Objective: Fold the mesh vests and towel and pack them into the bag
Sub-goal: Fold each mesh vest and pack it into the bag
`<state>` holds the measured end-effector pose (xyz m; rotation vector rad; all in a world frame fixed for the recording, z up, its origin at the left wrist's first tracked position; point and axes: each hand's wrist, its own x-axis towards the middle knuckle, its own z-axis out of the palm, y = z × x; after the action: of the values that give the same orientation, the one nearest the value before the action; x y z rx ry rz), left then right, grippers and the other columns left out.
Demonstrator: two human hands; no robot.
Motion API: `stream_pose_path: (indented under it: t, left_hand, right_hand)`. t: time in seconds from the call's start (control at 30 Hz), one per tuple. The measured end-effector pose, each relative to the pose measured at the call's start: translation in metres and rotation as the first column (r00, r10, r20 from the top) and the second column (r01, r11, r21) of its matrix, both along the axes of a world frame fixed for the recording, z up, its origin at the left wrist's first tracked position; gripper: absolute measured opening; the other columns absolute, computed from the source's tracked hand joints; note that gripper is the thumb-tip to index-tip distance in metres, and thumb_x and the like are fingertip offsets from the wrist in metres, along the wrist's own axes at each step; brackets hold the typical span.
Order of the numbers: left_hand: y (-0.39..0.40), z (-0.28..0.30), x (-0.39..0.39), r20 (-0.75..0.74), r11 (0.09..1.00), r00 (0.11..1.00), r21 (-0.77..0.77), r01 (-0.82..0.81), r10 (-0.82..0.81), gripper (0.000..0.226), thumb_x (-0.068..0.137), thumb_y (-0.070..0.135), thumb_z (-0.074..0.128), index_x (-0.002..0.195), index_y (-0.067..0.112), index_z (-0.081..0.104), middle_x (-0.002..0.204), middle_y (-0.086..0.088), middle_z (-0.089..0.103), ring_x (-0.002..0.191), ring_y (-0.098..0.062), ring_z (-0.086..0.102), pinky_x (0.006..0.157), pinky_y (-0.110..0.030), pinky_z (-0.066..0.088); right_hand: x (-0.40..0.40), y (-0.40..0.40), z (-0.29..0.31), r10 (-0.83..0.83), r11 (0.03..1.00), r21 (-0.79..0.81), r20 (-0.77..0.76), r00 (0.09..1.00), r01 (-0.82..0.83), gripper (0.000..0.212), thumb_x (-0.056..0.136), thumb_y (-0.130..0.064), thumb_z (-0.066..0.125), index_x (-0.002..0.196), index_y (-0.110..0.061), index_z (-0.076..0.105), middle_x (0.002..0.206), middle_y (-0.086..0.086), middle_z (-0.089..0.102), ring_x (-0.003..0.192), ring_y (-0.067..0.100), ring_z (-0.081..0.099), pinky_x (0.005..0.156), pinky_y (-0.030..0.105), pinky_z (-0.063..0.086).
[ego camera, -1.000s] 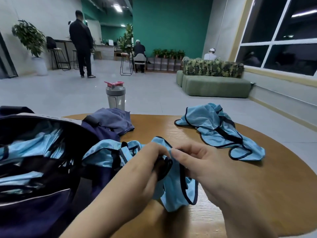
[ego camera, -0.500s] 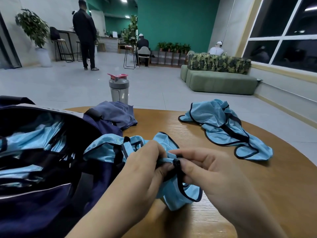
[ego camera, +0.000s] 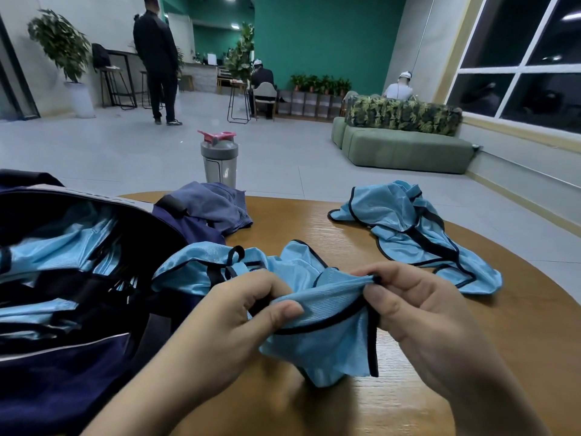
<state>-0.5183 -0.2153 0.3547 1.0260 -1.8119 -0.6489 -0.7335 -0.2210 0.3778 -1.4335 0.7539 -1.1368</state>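
A light blue mesh vest (ego camera: 327, 313) with black trim is held just above the table's near edge. My left hand (ego camera: 232, 322) pinches its edge at one side and my right hand (ego camera: 418, 313) pinches it at the other, with the cloth stretched between them. Its far end trails onto the dark navy bag (ego camera: 78, 350), which stands open at the left with blue vests (ego camera: 59, 243) inside. A second blue vest (ego camera: 415, 234) lies crumpled at the table's far right. A blue-grey towel (ego camera: 217, 206) lies bunched behind the bag.
The round wooden table (ego camera: 490, 341) carries everything. A grey shaker bottle (ego camera: 219, 158) with a red lid stands at its far edge. Beyond are a green sofa (ego camera: 405, 146), stools, plants, a standing person (ego camera: 157, 58) and two seated people.
My hands have moved apart, pulling the bunched vest edge out into a taut span between them. The camera has tilted slightly.
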Motion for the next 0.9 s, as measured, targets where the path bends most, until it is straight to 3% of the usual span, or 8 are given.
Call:
stream_pose_path:
  t: [0.17,0.3,0.4,0.5,0.7,0.77,0.83,0.9]
  left_hand:
    - [-0.002,-0.007,-0.003,0.058,0.997,0.998,-0.082,0.005,0.000,0.030,0.083,0.066,0.048,0.075,0.039,0.058,0.114,0.023,0.051,0.115,-0.004,0.050,0.089,-0.008,0.033]
    - [-0.004,0.000,-0.009,0.174,0.974,0.978,-0.177,0.144,-0.113,0.025,0.091,0.050,0.049,0.075,0.031,0.051,0.137,0.023,0.046,0.135,-0.003,0.036,0.103,-0.018,0.030]
    - [-0.011,0.002,-0.015,0.172,0.965,0.972,-0.183,0.190,-0.159,0.021,0.092,0.040,0.051,0.075,0.028,0.047,0.114,0.020,0.062,0.130,0.000,0.042,0.103,-0.027,0.034]
    - [-0.016,0.001,-0.014,0.096,0.966,0.980,-0.173,0.190,-0.176,0.020,0.090,0.036,0.054,0.073,0.026,0.050,0.088,0.014,0.062,0.115,-0.010,0.056,0.092,-0.037,0.043]
    - [-0.021,0.010,-0.004,0.133,0.959,0.978,-0.212,0.186,-0.160,0.018,0.089,0.038,0.058,0.075,0.026,0.061,0.082,0.009,0.063,0.082,-0.015,0.063,0.071,-0.031,0.048]
    - [-0.025,0.015,-0.001,0.130,0.959,0.979,-0.218,0.184,-0.158,0.018,0.088,0.042,0.057,0.081,0.028,0.066,0.083,0.010,0.063,0.078,-0.014,0.063,0.069,-0.027,0.049]
    - [-0.031,0.027,0.004,0.127,0.960,0.982,-0.227,0.164,-0.137,0.016,0.086,0.042,0.057,0.084,0.029,0.066,0.080,0.008,0.062,0.074,-0.014,0.062,0.066,-0.026,0.049]
    - [-0.039,0.047,0.007,0.203,0.957,0.975,-0.255,0.141,-0.089,0.015,0.085,0.042,0.056,0.083,0.029,0.064,0.078,0.009,0.061,0.072,-0.008,0.058,0.064,-0.020,0.045]
  right_hand:
    - [-0.001,-0.002,-0.003,0.085,0.991,0.084,0.191,0.978,-0.103,0.047,0.051,-0.047,0.089,0.084,-0.016,0.076,0.086,0.012,0.072,0.081,0.017,0.068,0.070,0.023,0.056]
    - [-0.005,-0.001,-0.001,0.179,0.975,0.095,0.199,0.963,-0.201,0.038,0.062,-0.039,0.085,0.089,-0.015,0.075,0.089,0.011,0.072,0.083,0.017,0.069,0.071,0.023,0.056]
    - [-0.008,0.000,-0.002,0.197,0.971,0.097,0.185,0.963,-0.218,0.037,0.063,-0.037,0.085,0.089,-0.013,0.075,0.088,0.011,0.072,0.082,0.017,0.069,0.070,0.023,0.055]
    - [-0.015,0.001,0.000,0.169,0.979,0.084,0.187,0.968,-0.188,0.040,0.059,-0.038,0.087,0.087,-0.012,0.075,0.086,0.012,0.071,0.081,0.017,0.068,0.070,0.023,0.055]
    - [-0.020,0.000,0.008,0.095,0.994,0.040,0.089,0.991,-0.099,0.039,0.059,-0.042,0.086,0.087,-0.017,0.076,0.084,0.009,0.072,0.078,0.016,0.068,0.068,0.022,0.055]
    - [-0.017,0.000,0.016,0.031,0.999,0.020,0.041,0.999,-0.032,0.026,0.063,-0.032,0.082,0.083,-0.017,0.075,0.078,0.007,0.072,0.072,0.013,0.067,0.063,0.021,0.054]
    - [-0.014,-0.003,0.027,-0.059,0.998,-0.020,-0.105,0.993,0.057,0.012,0.074,-0.007,0.070,0.085,-0.014,0.070,0.077,0.005,0.073,0.071,0.011,0.067,0.063,0.019,0.054]
    - [-0.008,-0.011,0.040,-0.140,0.984,-0.153,-0.347,0.928,0.091,0.035,0.082,0.012,0.059,0.096,-0.019,0.066,0.087,-0.002,0.074,0.078,0.010,0.070,0.070,0.019,0.055]
